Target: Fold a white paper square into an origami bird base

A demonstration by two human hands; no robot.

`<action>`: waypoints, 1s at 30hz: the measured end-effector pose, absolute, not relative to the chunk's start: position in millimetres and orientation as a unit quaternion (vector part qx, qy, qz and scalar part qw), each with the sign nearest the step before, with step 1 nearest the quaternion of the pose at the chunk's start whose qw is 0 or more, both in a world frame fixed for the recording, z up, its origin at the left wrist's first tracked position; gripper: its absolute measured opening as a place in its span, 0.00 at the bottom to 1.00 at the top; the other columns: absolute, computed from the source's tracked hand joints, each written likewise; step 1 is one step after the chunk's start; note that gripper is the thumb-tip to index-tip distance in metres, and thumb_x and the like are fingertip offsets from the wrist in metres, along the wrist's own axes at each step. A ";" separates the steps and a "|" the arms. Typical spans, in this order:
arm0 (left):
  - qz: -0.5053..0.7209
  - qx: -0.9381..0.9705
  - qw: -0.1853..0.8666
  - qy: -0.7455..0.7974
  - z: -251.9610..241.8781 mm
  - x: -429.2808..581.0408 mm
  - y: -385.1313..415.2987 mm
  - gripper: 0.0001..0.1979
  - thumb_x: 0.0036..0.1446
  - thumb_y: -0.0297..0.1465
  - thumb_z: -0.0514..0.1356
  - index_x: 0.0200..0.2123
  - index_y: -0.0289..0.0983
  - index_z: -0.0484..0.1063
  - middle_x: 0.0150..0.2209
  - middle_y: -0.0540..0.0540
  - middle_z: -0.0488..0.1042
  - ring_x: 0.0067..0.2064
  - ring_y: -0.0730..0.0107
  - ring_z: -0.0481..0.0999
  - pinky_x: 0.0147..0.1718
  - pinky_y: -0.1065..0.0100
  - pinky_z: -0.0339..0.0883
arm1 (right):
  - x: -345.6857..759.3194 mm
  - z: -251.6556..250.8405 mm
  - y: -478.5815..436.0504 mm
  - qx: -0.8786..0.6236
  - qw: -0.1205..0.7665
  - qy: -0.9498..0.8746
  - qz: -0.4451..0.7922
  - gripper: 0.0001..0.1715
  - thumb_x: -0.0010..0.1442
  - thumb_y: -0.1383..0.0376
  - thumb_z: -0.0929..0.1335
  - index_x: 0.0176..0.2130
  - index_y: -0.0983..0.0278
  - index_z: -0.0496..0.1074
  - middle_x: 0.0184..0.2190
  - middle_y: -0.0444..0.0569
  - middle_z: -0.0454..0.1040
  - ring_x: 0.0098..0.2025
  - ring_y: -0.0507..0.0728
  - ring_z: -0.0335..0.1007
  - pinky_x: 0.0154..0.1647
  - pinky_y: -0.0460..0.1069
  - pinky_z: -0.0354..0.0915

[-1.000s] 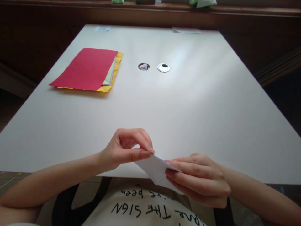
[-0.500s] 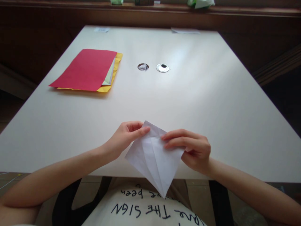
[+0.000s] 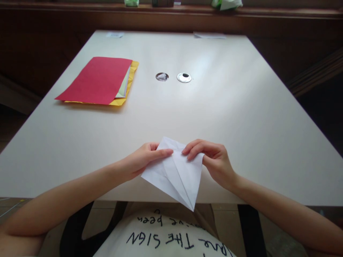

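Note:
A folded sheet of white paper [image 3: 171,171], creased into a kite-like shape, is held between my two hands above the near edge of the table. My left hand [image 3: 146,157] grips its upper left side, thumb on top and fingers underneath. On the upper right side, my right hand [image 3: 211,157] has its fingertips on the front face, with the thumb behind the sheet and out of sight. Diagonal creases run down to the paper's lower point, which hangs past the table edge toward my shirt.
The white table [image 3: 241,117] has two round holes near its middle, one with a metal ring [image 3: 180,78]. A stack of red paper [image 3: 93,80] over yellow sheets lies at left. Flat white pieces [image 3: 210,35] rest along the far edge, below a wooden ledge [image 3: 187,11].
The paper's lower tip has swung up and slightly right. My right hand has shifted left and a little upward along the sheet; my left thumb reaches slightly further in.

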State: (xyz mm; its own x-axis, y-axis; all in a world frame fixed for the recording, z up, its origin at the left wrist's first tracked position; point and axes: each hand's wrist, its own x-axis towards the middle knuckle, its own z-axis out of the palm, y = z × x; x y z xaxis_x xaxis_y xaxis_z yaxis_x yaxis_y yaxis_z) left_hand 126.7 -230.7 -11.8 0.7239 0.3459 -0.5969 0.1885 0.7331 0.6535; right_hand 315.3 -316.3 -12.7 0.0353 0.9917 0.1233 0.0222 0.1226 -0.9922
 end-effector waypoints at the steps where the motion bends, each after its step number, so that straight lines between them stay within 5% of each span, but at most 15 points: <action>1: 0.035 0.364 0.856 0.365 -11.7 126.3 -231.1 0.14 0.50 0.37 0.65 0.37 0.35 0.74 0.31 0.44 0.77 0.31 0.70 0.76 0.29 0.74 0.69 | 314.9 -12.6 -316.1 -0.484 0.533 -0.524 0.455 0.18 0.51 0.78 0.63 0.25 0.60 0.75 0.31 0.43 0.75 0.36 0.51 0.69 0.36 0.46 0.63; 15: 0.069 0.480 0.766 0.423 -7.1 125.3 -225.0 0.14 0.44 0.37 0.68 0.32 0.35 0.75 0.28 0.49 0.76 0.27 0.75 0.73 0.23 0.78 0.64 | 319.3 -11.7 -316.8 -0.458 0.521 -0.513 0.506 0.14 0.54 0.71 0.59 0.24 0.63 0.69 0.35 0.47 0.74 0.40 0.54 0.67 0.40 0.48 0.60; 20: 0.076 0.550 0.710 0.434 -2.5 124.9 -222.5 0.12 0.45 0.37 0.67 0.32 0.35 0.75 0.29 0.49 0.76 0.28 0.74 0.73 0.24 0.78 0.63 | 319.8 -6.8 -311.6 -0.547 0.495 -0.483 0.471 0.06 0.58 0.63 0.65 0.37 0.60 0.69 0.41 0.45 0.71 0.37 0.51 0.67 0.35 0.46 0.61; 25: 0.053 0.571 0.704 0.418 -3.8 124.8 -223.1 0.12 0.45 0.38 0.66 0.32 0.36 0.75 0.30 0.49 0.76 0.29 0.73 0.74 0.25 0.77 0.64 | 317.6 -7.0 -308.0 -0.582 0.365 -0.490 0.537 0.13 0.56 0.57 0.67 0.30 0.65 0.70 0.28 0.45 0.70 0.30 0.51 0.65 0.29 0.45 0.60; 30: 0.047 0.540 0.733 0.411 -8.0 123.2 -218.1 0.15 0.45 0.40 0.67 0.33 0.35 0.75 0.30 0.48 0.76 0.30 0.72 0.74 0.25 0.76 0.64 | 319.8 -7.7 -307.1 -0.595 0.406 -0.461 0.518 0.13 0.55 0.58 0.68 0.26 0.66 0.69 0.24 0.43 0.67 0.26 0.48 0.61 0.25 0.44 0.57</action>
State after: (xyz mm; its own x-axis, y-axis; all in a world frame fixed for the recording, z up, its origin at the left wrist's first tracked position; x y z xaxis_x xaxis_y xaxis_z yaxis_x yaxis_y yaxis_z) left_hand 123.2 -218.1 -8.0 0.6582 0.5130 -0.5510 0.3744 0.4119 0.8308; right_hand 319.8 -307.1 -7.7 0.0381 0.9694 -0.2424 0.1265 -0.2453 -0.9612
